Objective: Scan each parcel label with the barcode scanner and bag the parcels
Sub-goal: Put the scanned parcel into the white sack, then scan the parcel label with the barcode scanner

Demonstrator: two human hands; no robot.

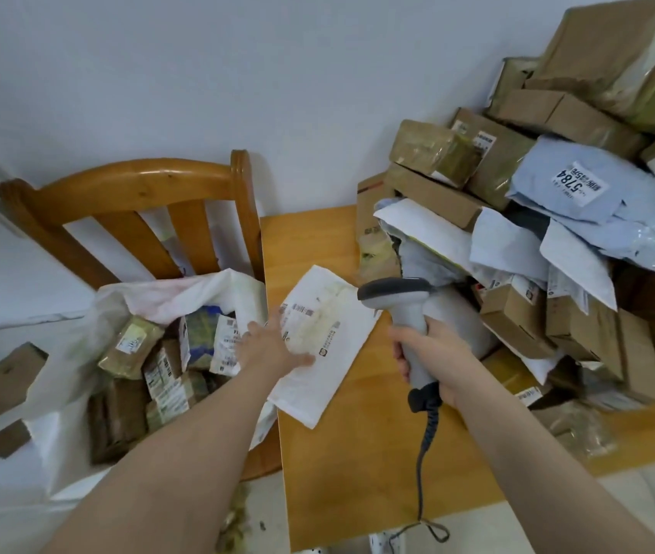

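My left hand (267, 347) holds a flat white mailer parcel (327, 345) by its left edge, label side up, over the left edge of the wooden table (357, 453). The thumb lies on top of the mailer. My right hand (431, 359) grips the handle of a grey barcode scanner (405, 313), whose head points left at the mailer's label. The scanner's coiled cable (427, 441) hangs down toward the floor. A white sack (126, 297) standing on the chair at the left holds several labelled parcels.
A big pile of cardboard boxes and poly mailers (537, 217) covers the right side of the table up to the wall. A wooden chair (134, 201) stands against the table's left edge. More boxes (2, 377) lie at the far left.
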